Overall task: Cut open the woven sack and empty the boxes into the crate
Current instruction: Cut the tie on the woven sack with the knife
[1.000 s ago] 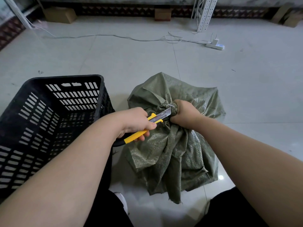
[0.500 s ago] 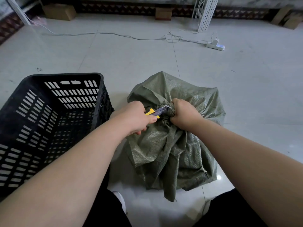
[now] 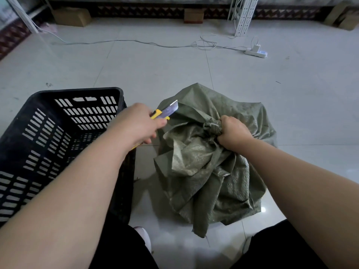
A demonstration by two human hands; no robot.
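Observation:
A green woven sack (image 3: 209, 171) lies bunched on the tiled floor in front of me. My right hand (image 3: 232, 133) grips its tied neck, where a pale cord wraps the gathered fabric. My left hand (image 3: 137, 124) holds a yellow utility knife (image 3: 165, 113) with its blade extended, pointing up and to the right, a short way left of the neck and clear of it. A black slotted plastic crate (image 3: 58, 136) stands at the left, with nothing visible inside. No boxes are in sight; the sack hides its contents.
A white power strip (image 3: 256, 53) and its cable (image 3: 124, 42) run across the floor farther back. Cardboard boxes (image 3: 71, 16) sit along the far wall, beside a white metal rack post (image 3: 243, 16). My dark-trousered legs and a white shoe (image 3: 143, 236) are at the bottom.
My left hand has pulled the knife away from the sack's neck, up and to the left, so the blade is now free. My right hand keeps its grip on the neck.

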